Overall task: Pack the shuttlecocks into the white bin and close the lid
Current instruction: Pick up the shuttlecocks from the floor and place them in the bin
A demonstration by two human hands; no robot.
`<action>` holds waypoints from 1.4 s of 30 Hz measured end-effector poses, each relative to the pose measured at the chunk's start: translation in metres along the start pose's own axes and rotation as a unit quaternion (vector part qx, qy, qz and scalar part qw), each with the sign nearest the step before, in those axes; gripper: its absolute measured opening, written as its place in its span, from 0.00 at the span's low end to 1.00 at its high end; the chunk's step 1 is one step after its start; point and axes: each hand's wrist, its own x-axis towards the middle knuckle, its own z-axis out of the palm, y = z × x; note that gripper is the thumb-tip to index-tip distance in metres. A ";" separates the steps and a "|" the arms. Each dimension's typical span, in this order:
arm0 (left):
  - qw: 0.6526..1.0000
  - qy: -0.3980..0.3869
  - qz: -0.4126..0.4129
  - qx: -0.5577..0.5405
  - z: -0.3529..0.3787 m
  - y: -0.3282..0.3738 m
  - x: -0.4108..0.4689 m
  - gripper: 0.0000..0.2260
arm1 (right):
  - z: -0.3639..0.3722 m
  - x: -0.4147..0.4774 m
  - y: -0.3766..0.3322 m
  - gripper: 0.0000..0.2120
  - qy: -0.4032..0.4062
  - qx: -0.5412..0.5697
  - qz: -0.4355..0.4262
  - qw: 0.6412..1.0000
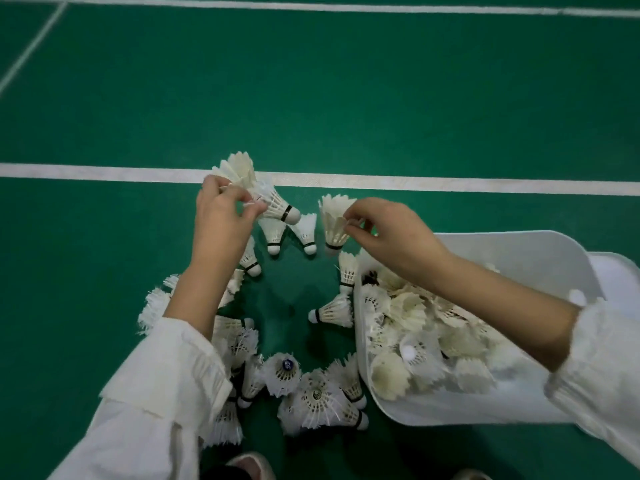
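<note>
Several white feather shuttlecocks (313,396) lie in a loose ring on the green court floor. To their right stands the white bin (519,244), open and holding a heap of shuttlecocks (422,344). My left hand (221,223) pinches the feathers of two shuttlecocks (273,202) at the ring's far left, close to the white court line. At the ring's far right, my right hand (391,230) pinches the feathers of one shuttlecock (334,220), just beyond the bin's near corner. The bin's lid (620,275) shows behind its right side.
A white court line (104,173) runs across the floor just beyond the hands. Further lines cross the far floor. A shoe tip (252,465) shows at the bottom edge. My white sleeves cover part of the shuttlecocks at the left.
</note>
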 end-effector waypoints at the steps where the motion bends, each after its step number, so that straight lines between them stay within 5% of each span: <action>1: 1.000 0.009 0.008 -0.012 -0.004 0.015 -0.008 0.12 | -0.013 -0.014 0.005 0.08 0.015 0.006 0.003 1.000; 7: 0.992 0.011 0.105 -0.064 0.001 0.097 -0.078 0.07 | -0.051 -0.109 0.058 0.06 0.002 -0.007 0.078 0.997; 17: 0.986 -0.083 0.139 -0.044 0.062 0.128 -0.148 0.09 | 0.002 -0.176 0.105 0.10 -0.231 -0.030 0.166 0.958; 30: 0.987 -0.106 0.118 -0.034 0.082 0.134 -0.161 0.07 | 0.028 -0.175 0.101 0.15 -0.435 0.113 0.114 0.886; 34: 0.985 -0.102 0.133 -0.025 0.085 0.130 -0.167 0.07 | 0.005 -0.173 0.109 0.17 -0.380 0.083 0.134 0.911; 39: 0.982 -0.100 0.159 0.008 0.092 0.131 -0.175 0.06 | -0.024 -0.173 0.126 0.10 -0.112 0.128 0.193 0.966; 42: 0.978 -0.104 0.182 0.002 0.099 0.145 -0.183 0.06 | -0.025 -0.166 0.119 0.24 -0.124 0.240 0.188 0.944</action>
